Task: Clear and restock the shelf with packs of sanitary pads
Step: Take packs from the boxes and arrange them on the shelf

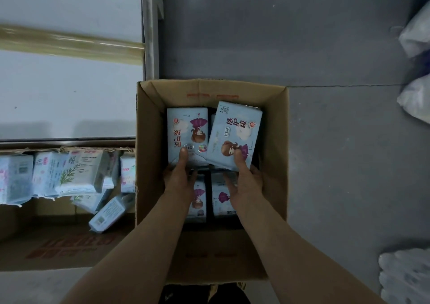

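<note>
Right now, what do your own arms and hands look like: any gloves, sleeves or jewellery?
The left hand and right hand are bare: no gloves, rings, watch or wristbands. The left forearm and right forearm show no sleeves.

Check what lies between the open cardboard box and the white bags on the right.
Head view: only bare grey floor separates the cardboard box from the white bags.

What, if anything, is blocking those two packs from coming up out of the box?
Nothing visible. The left hand grips the left pack and the right hand grips the tilted pack, thumbs on top. The cardboard box is open above them, with no flap or other thing over the packs.
</note>
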`<state>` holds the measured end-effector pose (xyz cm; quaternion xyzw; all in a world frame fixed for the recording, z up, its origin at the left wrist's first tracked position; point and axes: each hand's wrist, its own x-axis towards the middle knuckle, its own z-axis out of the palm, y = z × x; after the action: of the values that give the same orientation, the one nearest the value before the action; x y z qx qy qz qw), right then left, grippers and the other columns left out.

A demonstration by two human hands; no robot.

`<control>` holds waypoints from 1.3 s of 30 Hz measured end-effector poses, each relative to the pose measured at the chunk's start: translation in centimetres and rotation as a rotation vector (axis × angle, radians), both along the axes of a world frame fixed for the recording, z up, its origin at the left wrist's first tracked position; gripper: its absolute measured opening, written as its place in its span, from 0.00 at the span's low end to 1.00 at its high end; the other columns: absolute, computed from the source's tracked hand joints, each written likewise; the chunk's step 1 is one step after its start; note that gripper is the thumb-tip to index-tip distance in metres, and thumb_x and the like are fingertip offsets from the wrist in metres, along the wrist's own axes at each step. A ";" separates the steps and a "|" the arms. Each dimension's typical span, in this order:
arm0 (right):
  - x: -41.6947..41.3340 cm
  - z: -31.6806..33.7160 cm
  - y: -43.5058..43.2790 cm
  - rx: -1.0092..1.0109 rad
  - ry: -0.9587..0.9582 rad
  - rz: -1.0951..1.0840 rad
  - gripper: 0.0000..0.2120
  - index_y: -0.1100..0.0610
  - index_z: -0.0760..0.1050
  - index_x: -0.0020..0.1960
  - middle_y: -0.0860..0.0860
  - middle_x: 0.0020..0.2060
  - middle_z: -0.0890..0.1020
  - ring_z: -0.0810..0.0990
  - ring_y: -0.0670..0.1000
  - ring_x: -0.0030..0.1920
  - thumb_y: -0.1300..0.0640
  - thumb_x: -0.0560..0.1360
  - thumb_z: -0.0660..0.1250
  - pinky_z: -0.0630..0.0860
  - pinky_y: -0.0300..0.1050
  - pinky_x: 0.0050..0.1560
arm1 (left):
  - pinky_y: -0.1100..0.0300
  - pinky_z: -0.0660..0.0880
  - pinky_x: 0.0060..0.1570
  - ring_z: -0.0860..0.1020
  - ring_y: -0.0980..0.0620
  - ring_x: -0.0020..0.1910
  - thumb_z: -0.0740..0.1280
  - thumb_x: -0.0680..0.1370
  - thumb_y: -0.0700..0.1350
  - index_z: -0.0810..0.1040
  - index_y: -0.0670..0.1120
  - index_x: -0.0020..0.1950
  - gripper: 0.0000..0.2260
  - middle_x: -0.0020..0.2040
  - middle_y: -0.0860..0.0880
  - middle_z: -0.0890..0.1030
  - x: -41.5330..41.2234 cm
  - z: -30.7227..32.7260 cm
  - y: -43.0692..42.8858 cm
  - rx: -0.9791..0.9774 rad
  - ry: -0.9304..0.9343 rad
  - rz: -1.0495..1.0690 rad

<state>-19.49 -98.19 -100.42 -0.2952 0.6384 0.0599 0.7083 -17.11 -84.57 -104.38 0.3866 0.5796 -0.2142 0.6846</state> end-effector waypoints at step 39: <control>-8.7 42.4 1.0 0.061 -0.303 0.259 0.19 0.51 0.81 0.58 0.54 0.54 0.86 0.82 0.58 0.60 0.51 0.69 0.79 0.75 0.66 0.65 | 0.39 0.79 0.56 0.80 0.41 0.58 0.81 0.64 0.58 0.77 0.50 0.63 0.32 0.58 0.43 0.83 -6.7 45.4 4.4 -0.142 -0.181 0.018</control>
<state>-28.21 -97.19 -58.02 -0.3591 0.4789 0.1246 0.7913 -23.81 -80.18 -59.01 0.3496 0.5021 -0.2129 0.7618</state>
